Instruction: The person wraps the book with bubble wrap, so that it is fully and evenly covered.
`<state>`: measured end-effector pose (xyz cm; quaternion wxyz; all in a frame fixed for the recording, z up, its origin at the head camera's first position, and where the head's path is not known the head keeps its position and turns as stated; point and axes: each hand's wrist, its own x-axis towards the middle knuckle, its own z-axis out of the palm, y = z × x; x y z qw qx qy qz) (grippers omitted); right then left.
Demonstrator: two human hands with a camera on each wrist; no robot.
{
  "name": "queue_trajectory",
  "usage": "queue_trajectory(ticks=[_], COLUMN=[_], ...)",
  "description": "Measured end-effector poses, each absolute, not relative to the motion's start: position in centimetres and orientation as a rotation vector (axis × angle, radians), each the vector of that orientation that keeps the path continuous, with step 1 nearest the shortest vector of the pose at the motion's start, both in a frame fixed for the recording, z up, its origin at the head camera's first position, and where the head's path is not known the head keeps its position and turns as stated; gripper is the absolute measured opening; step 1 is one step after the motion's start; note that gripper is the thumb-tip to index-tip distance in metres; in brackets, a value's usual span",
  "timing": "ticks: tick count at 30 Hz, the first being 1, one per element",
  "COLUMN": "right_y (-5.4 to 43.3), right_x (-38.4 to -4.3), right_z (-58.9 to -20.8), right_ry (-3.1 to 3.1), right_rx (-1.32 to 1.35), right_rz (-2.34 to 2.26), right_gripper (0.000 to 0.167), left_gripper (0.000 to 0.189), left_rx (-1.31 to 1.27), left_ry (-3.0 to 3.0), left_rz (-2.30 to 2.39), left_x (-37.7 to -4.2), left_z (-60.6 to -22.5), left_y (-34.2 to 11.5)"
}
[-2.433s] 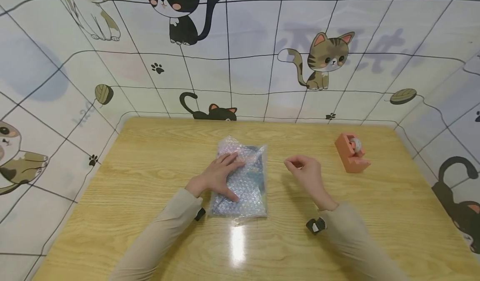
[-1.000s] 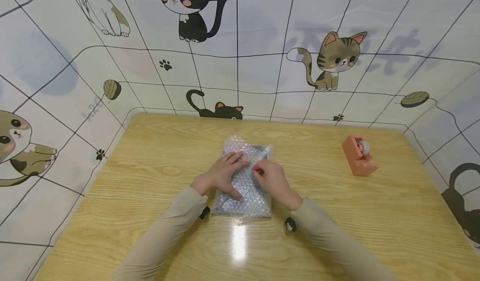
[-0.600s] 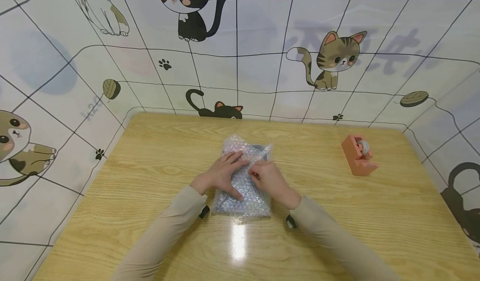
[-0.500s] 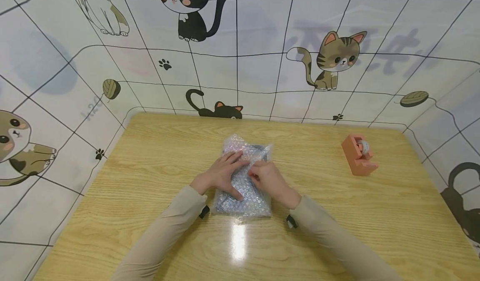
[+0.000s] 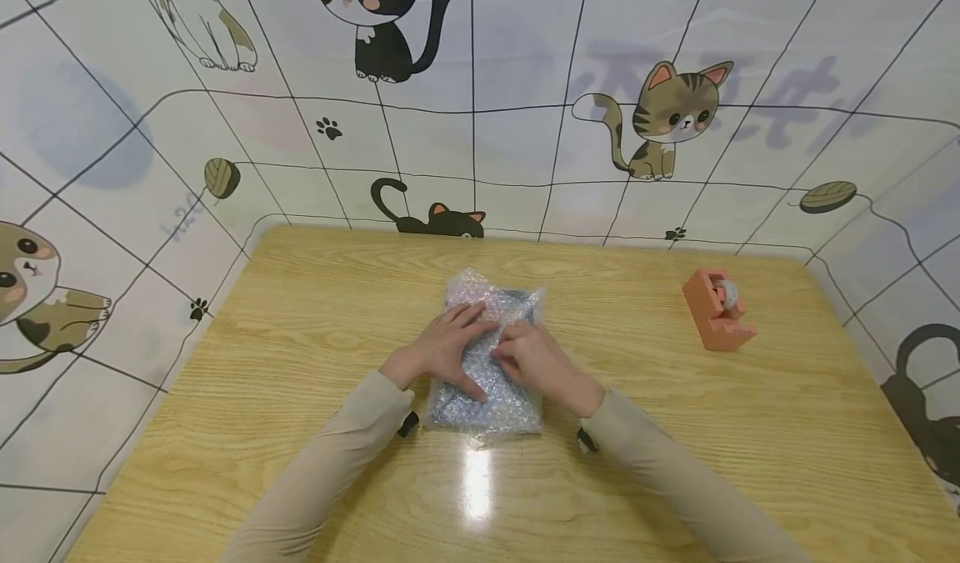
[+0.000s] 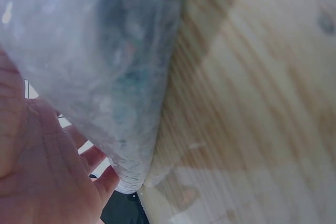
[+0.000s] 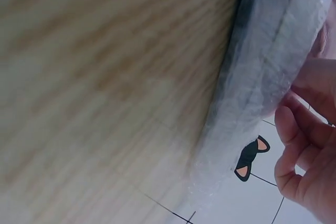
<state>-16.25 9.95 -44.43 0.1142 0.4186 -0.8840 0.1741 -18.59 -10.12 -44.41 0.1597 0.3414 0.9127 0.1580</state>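
Note:
A flat bubble-wrapped package [image 5: 487,404] lies on the table, with something dark and bluish faintly visible through its clear wrap. My left hand [image 5: 448,350] rests on the package's left side, fingers and thumb spread. From the right, my right hand [image 5: 542,364] reaches over the package with curled fingers, its thumb and fingertips touching the upper surface. In the right wrist view, the curled fingers [image 7: 286,124] are close against the bubble wrap [image 7: 262,72]. Nothing shows between the fingertips. In the left wrist view, the wrapped edge [image 6: 131,93] covers part of the left hand.
A salmon-coloured tape dispenser [image 5: 708,313] with a tape roll stands at the right rear of the wooden table [image 5: 315,296]. Behind the table hangs a white cat-print backdrop [image 5: 510,146], which continues along both sides.
My right hand has come left from beside the package onto its top. Over the last half second its fingertips shift slightly left across the wrap. The left hand keeps its place.

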Motion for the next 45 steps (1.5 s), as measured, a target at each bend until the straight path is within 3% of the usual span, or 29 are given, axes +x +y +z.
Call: queue_trajectory(ticks=[20, 28, 45], right_y=[12.1, 12.3, 11.9], right_x=[-16.3, -16.2, -16.0], right_z=[-44.2, -44.5, -45.0], right_ry=[-2.690, -2.670, -2.715], right_rx=[1.414, 1.453, 1.409], right_rz=[0.656, 0.621, 0.612], right_gripper=[0.012, 0.034, 0.035], left_gripper=[0.109, 0.109, 0.109], left_rx=[0.978, 0.971, 0.988], left_ry=[2.601, 2.597, 2.603], left_rz=[0.472, 0.456, 0.459], left_x=[-18.6, -18.7, -18.6], left_z=[-44.5, -44.6, -44.6], left_y=[-10.2, -10.2, -10.2])
